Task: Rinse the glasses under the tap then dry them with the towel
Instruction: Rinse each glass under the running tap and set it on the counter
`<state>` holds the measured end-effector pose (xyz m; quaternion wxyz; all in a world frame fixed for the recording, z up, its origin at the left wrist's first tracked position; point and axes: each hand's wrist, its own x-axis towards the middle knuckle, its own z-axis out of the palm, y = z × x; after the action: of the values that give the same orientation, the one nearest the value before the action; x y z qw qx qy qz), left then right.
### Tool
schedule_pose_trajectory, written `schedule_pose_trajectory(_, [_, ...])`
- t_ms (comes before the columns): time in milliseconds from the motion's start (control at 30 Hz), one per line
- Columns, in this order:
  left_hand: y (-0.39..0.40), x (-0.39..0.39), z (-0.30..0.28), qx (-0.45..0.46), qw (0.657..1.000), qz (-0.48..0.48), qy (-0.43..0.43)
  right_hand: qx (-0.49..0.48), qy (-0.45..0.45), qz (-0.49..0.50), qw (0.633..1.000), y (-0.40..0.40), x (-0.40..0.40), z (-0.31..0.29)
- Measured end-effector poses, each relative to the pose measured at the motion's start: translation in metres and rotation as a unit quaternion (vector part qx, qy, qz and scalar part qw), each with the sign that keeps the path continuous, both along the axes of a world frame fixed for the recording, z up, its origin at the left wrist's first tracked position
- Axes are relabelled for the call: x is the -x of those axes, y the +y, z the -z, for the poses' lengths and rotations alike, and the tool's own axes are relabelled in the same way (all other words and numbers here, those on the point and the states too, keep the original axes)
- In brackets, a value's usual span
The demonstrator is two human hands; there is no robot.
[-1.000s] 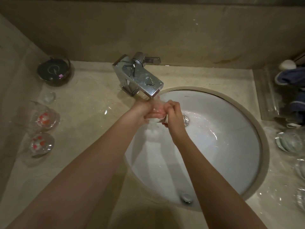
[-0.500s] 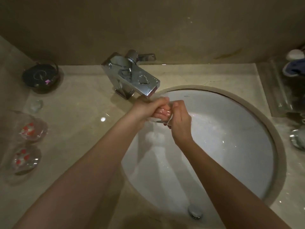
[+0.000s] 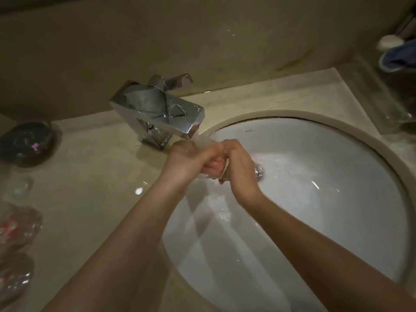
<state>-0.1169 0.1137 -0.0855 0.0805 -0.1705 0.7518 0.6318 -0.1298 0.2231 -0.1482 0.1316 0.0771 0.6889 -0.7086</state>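
Note:
Both my hands meet under the chrome tap [image 3: 162, 112], over the back left of the white sink [image 3: 326, 212]. Between them is a small clear glass [image 3: 225, 173], mostly hidden. My left hand [image 3: 189, 159] has its fingers curled round the glass from the left. My right hand [image 3: 239, 164] grips it from the right. Water runs from the spout onto the hands and down to the drain [image 3: 258, 172]. Two glasses with red print [image 3: 16, 224] stand at the left edge of the counter.
A dark round dish [image 3: 26, 143] sits at the back left of the beige counter [image 3: 94, 199]. A small clear object [image 3: 21, 188] lies in front of it. Blue cloth [image 3: 398, 56] and a clear tray [image 3: 387, 102] are at the back right.
The view has swung left and tilted, so the glasses on the right counter have left the frame. Both hands stay together on the glass under the running tap.

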Motion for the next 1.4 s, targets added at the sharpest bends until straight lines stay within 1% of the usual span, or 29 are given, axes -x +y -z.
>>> schedule_pose_trajectory(33, [-0.002, -0.002, 0.003, 0.057, 0.997, 0.042, 0.015, 0.035, -0.128, -0.044, 0.990, 0.003, 0.004, -0.007])
schedule_pose_trajectory(67, [-0.004, -0.003, 0.008, 0.109, 0.990, 0.090, 0.023, 0.084, -0.240, -0.092, 0.963, 0.004, 0.006, -0.016])
schedule_pose_trajectory(100, [-0.005, -0.005, 0.012, 0.152, 0.981, 0.116, 0.028, 0.121, -0.297, -0.116, 0.940, 0.003, 0.006, -0.018])
schedule_pose_trajectory(133, [-0.008, -0.005, 0.015, 0.181, 0.975, 0.123, 0.037, 0.121, -0.305, -0.112, 0.938, 0.000, 0.005, -0.016])
schedule_pose_trajectory(167, [-0.011, -0.005, 0.015, 0.155, 0.981, 0.107, 0.036, 0.079, -0.272, -0.085, 0.955, -0.004, 0.002, -0.011])
schedule_pose_trajectory(200, [-0.014, -0.004, 0.017, 0.098, 0.992, 0.074, 0.024, 0.010, -0.207, -0.046, 0.977, -0.008, -0.001, -0.003])
schedule_pose_trajectory(233, [-0.015, -0.004, 0.015, 0.037, 0.999, 0.039, 0.005, -0.084, -0.121, -0.011, 0.989, -0.010, -0.005, 0.004])
schedule_pose_trajectory(267, [-0.016, -0.004, 0.013, -0.010, 1.000, 0.012, -0.012, -0.171, -0.029, 0.002, 0.985, -0.012, -0.010, 0.008])
schedule_pose_trajectory(300, [-0.017, -0.004, 0.014, -0.031, 0.999, -0.002, -0.021, -0.211, 0.040, 0.013, 0.977, -0.013, -0.013, 0.010])
schedule_pose_trajectory(333, [-0.017, -0.004, 0.015, -0.037, 0.999, -0.006, -0.022, -0.210, 0.079, 0.026, 0.974, -0.012, -0.015, 0.011])
schedule_pose_trajectory(367, [-0.016, -0.004, 0.016, -0.032, 0.999, -0.001, -0.015, -0.181, 0.085, 0.044, 0.979, -0.010, -0.017, 0.012])
schedule_pose_trajectory(433, [-0.013, -0.006, 0.018, -0.013, 1.000, 0.008, 0.011, -0.114, 0.031, 0.058, 0.991, -0.009, -0.015, 0.010])
schedule_pose_trajectory(533, [-0.014, -0.006, 0.022, -0.006, 0.999, -0.003, 0.053, -0.018, -0.074, -0.019, 0.997, -0.005, -0.009, 0.006])
schedule_pose_trajectory(600, [-0.013, -0.008, 0.025, -0.006, 0.996, -0.037, 0.079, 0.033, -0.097, -0.087, 0.991, -0.001, -0.007, 0.002])
schedule_pose_trajectory(667, [-0.011, -0.012, 0.030, -0.028, 0.993, -0.074, 0.085, 0.059, -0.095, -0.115, 0.987, 0.002, -0.008, 0.001])
schedule_pose_trajectory(767, [-0.009, -0.020, 0.040, -0.058, 0.989, -0.113, 0.077, 0.113, -0.124, -0.082, 0.982, -0.001, -0.012, 0.001])
schedule_pose_trajectory(900, [0.006, -0.024, 0.036, -0.091, 0.979, -0.146, 0.106, 0.241, -0.222, -0.051, 0.943, -0.003, -0.016, -0.006])
schedule_pose_trajectory(933, [0.010, -0.026, 0.034, -0.095, 0.977, -0.157, 0.108, 0.247, -0.223, -0.060, 0.941, -0.003, -0.016, -0.007])
schedule_pose_trajectory(967, [0.013, -0.027, 0.032, -0.108, 0.974, -0.168, 0.107, 0.232, -0.209, -0.068, 0.948, -0.005, -0.017, -0.007])
schedule_pose_trajectory(1000, [0.014, -0.028, 0.034, -0.119, 0.972, -0.174, 0.107, 0.201, -0.187, -0.072, 0.959, -0.008, -0.016, -0.007])
schedule_pose_trajectory(1067, [0.016, -0.030, 0.031, -0.098, 0.976, -0.166, 0.104, 0.113, -0.133, -0.062, 0.983, -0.016, -0.014, -0.006])
schedule_pose_trajectory(1100, [0.016, -0.030, 0.030, -0.090, 0.976, -0.168, 0.110, 0.079, -0.120, -0.050, 0.988, -0.020, -0.014, -0.006])
schedule_pose_trajectory(1133, [0.016, -0.030, 0.030, -0.105, 0.971, -0.179, 0.119, 0.064, -0.112, -0.040, 0.991, -0.024, -0.013, -0.005])
schedule_pose_trajectory(1200, [0.016, -0.028, 0.033, -0.142, 0.961, -0.210, 0.109, 0.076, -0.098, -0.047, 0.991, -0.030, -0.015, -0.006])
schedule_pose_trajectory(1233, [0.016, -0.028, 0.033, -0.153, 0.958, -0.220, 0.097, 0.096, -0.103, -0.040, 0.989, -0.031, -0.015, -0.006])
schedule_pose_trajectory(1300, [0.013, -0.031, 0.036, -0.196, 0.954, -0.215, 0.074, 0.183, -0.148, -0.028, 0.971, -0.031, -0.016, -0.006])
schedule_pose_trajectory(1333, [0.011, -0.034, 0.040, -0.214, 0.951, -0.214, 0.065, 0.205, -0.165, -0.031, 0.964, -0.030, -0.018, -0.009])
schedule_pose_trajectory(1367, [0.010, -0.036, 0.042, -0.222, 0.949, -0.217, 0.056, 0.187, -0.156, -0.036, 0.969, -0.030, -0.020, -0.008])
schedule_pose_trajectory(1400, [0.010, -0.038, 0.042, -0.218, 0.949, -0.220, 0.052, 0.139, -0.135, -0.037, 0.980, -0.032, -0.021, -0.007])
